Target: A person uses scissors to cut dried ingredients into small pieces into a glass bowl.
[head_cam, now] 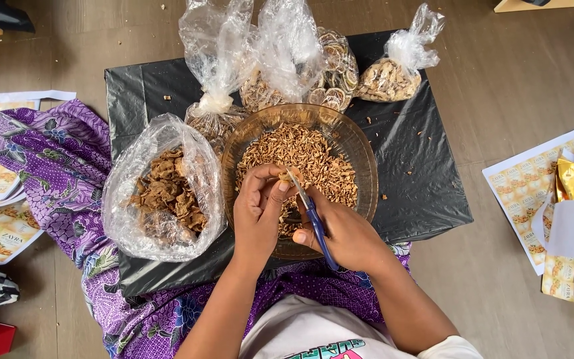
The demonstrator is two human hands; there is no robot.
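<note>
Blue-handled scissors (313,223) sit in the right hand (343,236), fingers wrapped round the handles, blades pointing up-left toward the left hand (258,209). Left hand is curled nearly closed, pinching a small dried brown piece (284,177) btw thumb and fingertips, right at the blade tips. Both hands hover over a clear brownish glass bowl (360,149) full of chopped dried bits (300,156), tan and brown.

Just left of the bowl, touching it, an open clear plastic bag (157,189) w/ bigger dried brown chunks. Behind the bowl there are more clear bags, tied or bunched at the top: one w/ dried round slices (337,80), another w/ pale chips (386,80) off to the right. Everything sits on a low surface covered in black plastic sheet (420,159), some crumbs scattered on it.

Purple patterned cloth (54,159) spreads left and over the person's lap. Printed label sheets (533,186) and gold pouches (573,179) lie on the wooden floor at right, more sheets at left.
</note>
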